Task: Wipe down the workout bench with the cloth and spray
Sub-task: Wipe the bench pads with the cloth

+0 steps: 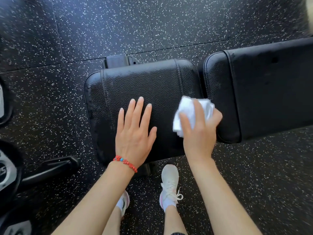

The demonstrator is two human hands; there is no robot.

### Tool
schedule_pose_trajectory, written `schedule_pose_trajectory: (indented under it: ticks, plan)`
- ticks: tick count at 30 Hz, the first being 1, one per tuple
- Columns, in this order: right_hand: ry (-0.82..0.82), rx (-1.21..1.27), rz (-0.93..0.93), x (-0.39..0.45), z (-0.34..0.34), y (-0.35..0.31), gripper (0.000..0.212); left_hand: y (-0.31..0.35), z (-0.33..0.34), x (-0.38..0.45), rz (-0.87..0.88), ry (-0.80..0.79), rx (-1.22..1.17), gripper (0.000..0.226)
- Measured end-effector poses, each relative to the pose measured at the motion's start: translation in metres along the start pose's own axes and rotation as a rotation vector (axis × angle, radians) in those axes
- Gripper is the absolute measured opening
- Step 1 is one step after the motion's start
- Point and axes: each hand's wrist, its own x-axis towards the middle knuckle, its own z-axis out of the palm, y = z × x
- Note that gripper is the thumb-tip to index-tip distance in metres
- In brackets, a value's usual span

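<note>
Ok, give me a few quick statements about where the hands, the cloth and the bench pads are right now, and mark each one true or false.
1. The right hand grips the crumpled white cloth. True.
2. The left hand holds a spray bottle. False: it lies flat and empty, fingers spread, on the black textured seat pad.
3. The white cloth sits near the gap between the seat pad and the long black back pad. True.
4. A red beaded bracelet is on the right wrist. False: it is on the left wrist.
5. A spray bottle stands on the speckled black rubber floor. False: none is in view.
</note>
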Motion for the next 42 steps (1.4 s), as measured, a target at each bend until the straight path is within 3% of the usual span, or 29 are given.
schedule_pose_trajectory:
  ticks: [5, 8, 14, 22, 32, 37, 39, 42]
  plan:
    - [-0.001, -0.068, -0.116, 0.088, 0.016, -0.031, 0.048, 0.005, 0.009, 0.002, -0.013, 0.012, 0.034, 0.054]
    - [-0.006, -0.018, -0.178, 0.073, 0.008, -0.015, 0.047, 0.004, 0.011, 0.000, -0.009, 0.009, 0.051, 0.054]
    - [-0.103, 0.013, -0.098, 0.009, -0.023, 0.039, 0.049, 0.008, 0.011, 0.001, -0.019, 0.025, 0.064, 0.053]
    - [-0.086, -0.015, -0.230, 0.099, -0.002, 0.002, 0.047, 0.026, 0.017, -0.002, -0.133, 0.091, 0.075, 0.051]
    - [-0.216, 0.026, -0.292, 0.006, -0.043, 0.064, 0.048, 0.066, 0.015, -0.015, -0.109, 0.054, 0.022, 0.053]
    - [0.006, 0.097, -0.192, 0.011, -0.065, 0.090, 0.054, 0.079, 0.017, -0.012, -0.086, 0.054, -0.001, 0.053]
    - [-0.016, 0.038, -0.131, 0.017, -0.064, 0.095, 0.055, 0.082, 0.021, -0.006, -0.074, 0.058, -0.009, 0.053]
    - [-0.008, -0.063, -0.198, 0.027, -0.056, 0.096, 0.054, 0.082, 0.030, 0.001, -0.052, 0.058, 0.006, 0.053]
